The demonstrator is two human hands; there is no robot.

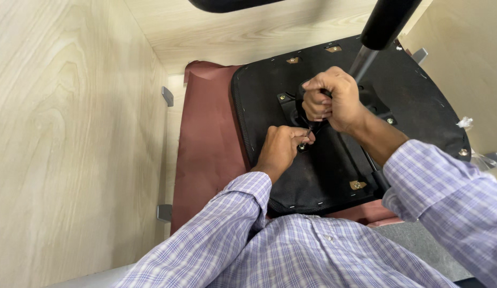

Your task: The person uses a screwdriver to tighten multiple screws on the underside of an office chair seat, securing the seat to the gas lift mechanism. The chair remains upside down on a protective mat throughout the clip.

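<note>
A pale wood panel point(61, 133) fills the left side, with two grey brackets point(167, 96) along its edge. Next to it a maroon cloth point(206, 144) lies on the worktop, and an upturned black seat point(334, 160) rests on the cloth, its underside facing up, brass fittings point(357, 185) dotted near its rim. The left hand point(280, 146) sits on the seat near its middle, fingers pressed together, pinching a small bolt point(302, 145) against the black plate point(291, 109) bolted there. Just above and to the right, touching that plate, the right hand point(331, 98) is curled into a tight fist around a thin tool point(309, 129), probably a hex key, though only its tip shows below the fist, pointing down at the bolt. Both sleeves point(248, 202) are lilac check. Behind the right hand a grey rod with a black grip point(384, 24) slants up to the top edge. At far right, clear plastic point(483, 157) lies beside another wood panel
</note>
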